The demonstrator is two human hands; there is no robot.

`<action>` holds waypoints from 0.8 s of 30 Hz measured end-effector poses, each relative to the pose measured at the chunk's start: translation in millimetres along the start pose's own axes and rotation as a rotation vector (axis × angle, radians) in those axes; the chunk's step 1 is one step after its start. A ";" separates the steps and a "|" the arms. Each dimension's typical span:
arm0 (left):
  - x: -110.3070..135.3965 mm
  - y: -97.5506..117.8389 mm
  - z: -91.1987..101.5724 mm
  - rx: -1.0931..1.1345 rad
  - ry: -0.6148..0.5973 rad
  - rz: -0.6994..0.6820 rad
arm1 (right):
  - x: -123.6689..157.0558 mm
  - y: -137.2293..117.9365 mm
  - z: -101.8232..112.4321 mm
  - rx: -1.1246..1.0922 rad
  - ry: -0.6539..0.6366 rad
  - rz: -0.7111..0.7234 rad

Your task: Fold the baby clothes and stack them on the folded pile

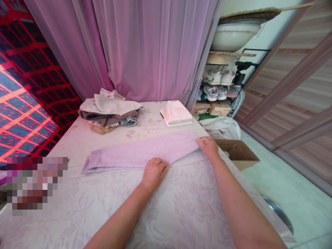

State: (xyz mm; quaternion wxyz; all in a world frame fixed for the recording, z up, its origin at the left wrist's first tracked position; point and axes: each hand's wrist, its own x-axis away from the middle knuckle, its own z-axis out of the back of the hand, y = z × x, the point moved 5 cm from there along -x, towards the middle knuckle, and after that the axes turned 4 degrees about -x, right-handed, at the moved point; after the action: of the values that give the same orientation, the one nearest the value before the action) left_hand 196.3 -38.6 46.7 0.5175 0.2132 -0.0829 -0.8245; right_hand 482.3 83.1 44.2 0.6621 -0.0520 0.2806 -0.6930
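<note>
A lilac ribbed garment, long and narrow like trousers folded lengthwise, lies flat across the table. At its lower edge, near the middle, my left hand is closed with curled fingers against the cloth; the fingertips are partly hidden. My right hand pinches the garment's right end close to the table's right edge. Behind the garment sits a neat stack of folded cloths, pink and white on top. A looser pile of clothes rests on a woven basket at the back left.
Purple curtains hang behind the table. On the right, a rack holds shoes and a white basin. An open cardboard box and a metal bowl stand on the floor. A blurred-out patch covers something at left.
</note>
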 end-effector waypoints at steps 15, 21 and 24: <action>1.4 2.1 0.2 0.061 0.027 -0.064 | 54.0 -80.5 -14.8 -0.016 0.051 0.416; 5.4 -3.3 -0.6 0.103 0.005 -0.080 | 76.8 -106.0 -52.1 0.087 -0.148 0.421; 7.7 -6.1 2.1 0.139 0.041 -0.075 | 72.5 -103.2 -52.0 0.067 -0.174 0.390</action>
State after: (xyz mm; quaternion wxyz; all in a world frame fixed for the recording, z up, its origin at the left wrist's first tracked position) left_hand 187.4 -42.8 44.4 0.4720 0.2681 -0.1213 -0.8310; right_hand 359.0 27.6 26.2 0.8067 -0.0344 0.2041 -0.5536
